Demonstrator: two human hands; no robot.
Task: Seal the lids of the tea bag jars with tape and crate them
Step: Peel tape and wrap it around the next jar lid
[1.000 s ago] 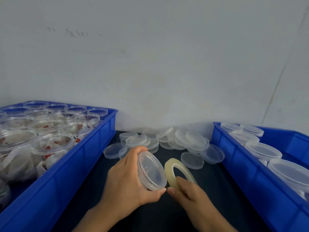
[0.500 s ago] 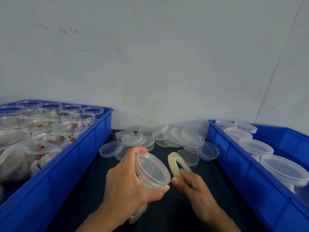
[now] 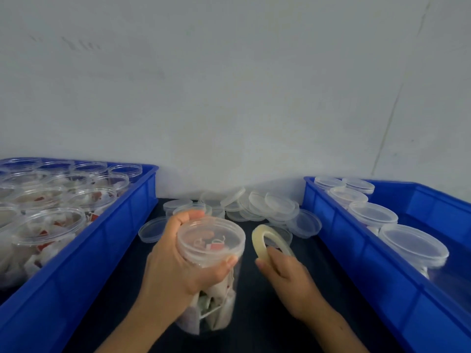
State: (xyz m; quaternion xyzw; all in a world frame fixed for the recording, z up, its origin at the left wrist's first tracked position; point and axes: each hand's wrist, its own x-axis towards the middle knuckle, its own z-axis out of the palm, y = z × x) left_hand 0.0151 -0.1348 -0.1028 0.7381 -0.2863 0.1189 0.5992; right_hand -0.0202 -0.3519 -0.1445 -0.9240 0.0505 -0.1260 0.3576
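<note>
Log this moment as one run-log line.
left hand: grips lidded jar | right hand: holds tape roll | taping: not visibly begun

Pale scuffed wall (image 3: 229, 85); dark tabletop (image 3: 267, 314), perhaps cloth-covered.

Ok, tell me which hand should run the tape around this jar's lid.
Right. The right hand already pinches the tape roll beside the lid, while the left hand grips the tea bag jar just under the lid, steadying it.
</note>
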